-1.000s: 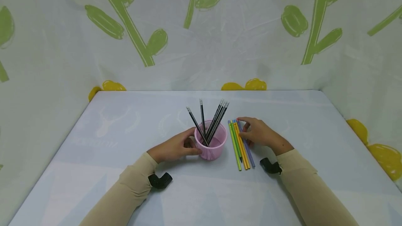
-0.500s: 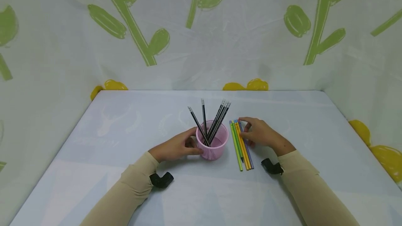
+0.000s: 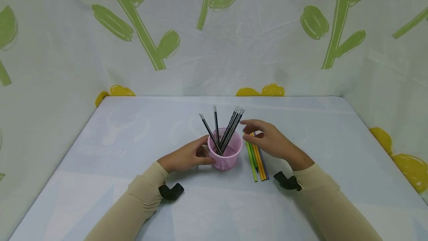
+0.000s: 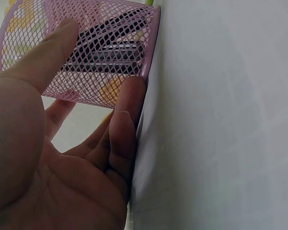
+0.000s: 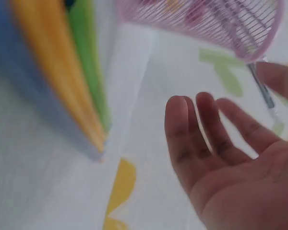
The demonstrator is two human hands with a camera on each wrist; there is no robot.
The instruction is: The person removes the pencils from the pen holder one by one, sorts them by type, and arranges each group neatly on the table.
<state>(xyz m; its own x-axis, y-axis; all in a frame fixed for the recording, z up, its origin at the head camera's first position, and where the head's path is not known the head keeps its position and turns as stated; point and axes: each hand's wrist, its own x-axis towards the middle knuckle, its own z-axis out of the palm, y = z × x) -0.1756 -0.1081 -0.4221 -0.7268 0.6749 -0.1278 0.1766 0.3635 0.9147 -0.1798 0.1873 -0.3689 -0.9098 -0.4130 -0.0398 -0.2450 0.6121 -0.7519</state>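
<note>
A pink mesh pencil cup (image 3: 225,164) stands upright at the middle of the table, holding several black pencils (image 3: 231,133) with their eraser ends up. My left hand (image 3: 185,156) grips its left side; in the left wrist view the thumb (image 4: 48,52) lies along the mesh and the other fingers come round near the base. To the right of the cup, coloured pencils lie side by side: green ones (image 3: 251,162), yellow-orange ones (image 3: 260,163) and a purple one (image 3: 265,167). Over their far ends hovers my right hand (image 3: 274,141), fingers apart, nothing between them.
The pale table (image 3: 133,181) extends to both sides and toward the back wall (image 3: 247,55), which is printed with green leaves. Each sleeve has a black curved piece at the wrist, on the left (image 3: 171,192) and on the right (image 3: 287,181).
The purple pencil slid in against the yellow-orange ones. My right hand then lifted off the coloured pencils and shifted left toward the cup. My left hand stayed on the cup.
</note>
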